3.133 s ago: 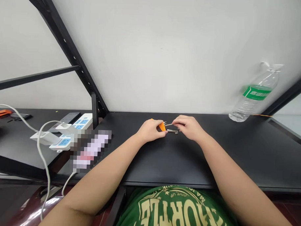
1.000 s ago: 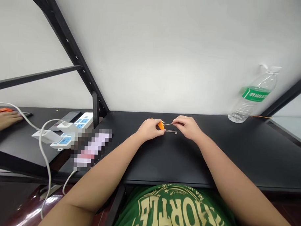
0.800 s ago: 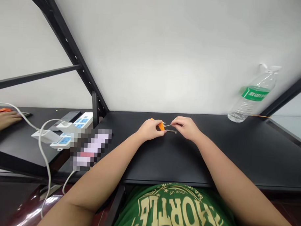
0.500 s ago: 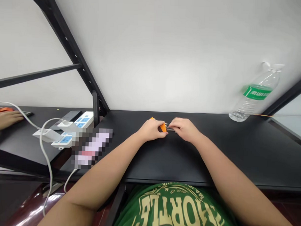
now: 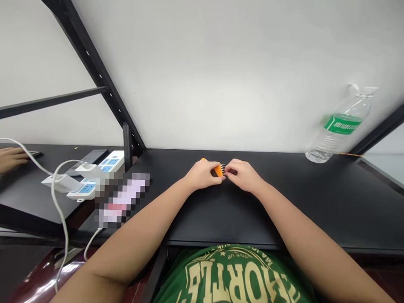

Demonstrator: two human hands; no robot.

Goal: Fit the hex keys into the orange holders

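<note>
Above the middle of the black table [image 5: 226, 214], my left hand [image 5: 201, 174] is closed around an orange plastic holder [image 5: 218, 170]. Several thin shiny metal rods [image 5: 223, 169], which look like hex keys, stick out of its right side. My right hand [image 5: 241, 174] pinches at these rods with thumb and fingertips, close against the holder. The fingers cover most of the rods, so their full length is hidden.
A plastic bottle [image 5: 338, 125] with a green label leans against the wall at the right. On the left are a blurred-out phone [image 5: 125, 202], a white power strip [image 5: 113, 161], a white cable [image 5: 61, 208] and another person's hand [image 5: 7, 161]. A black metal frame [image 5: 104, 95] rises beside them.
My right hand has moved left, closer to the orange holder, and less of the metal rods shows between the hands. My left hand keeps its hold. The other person's hand has shifted slightly left.
</note>
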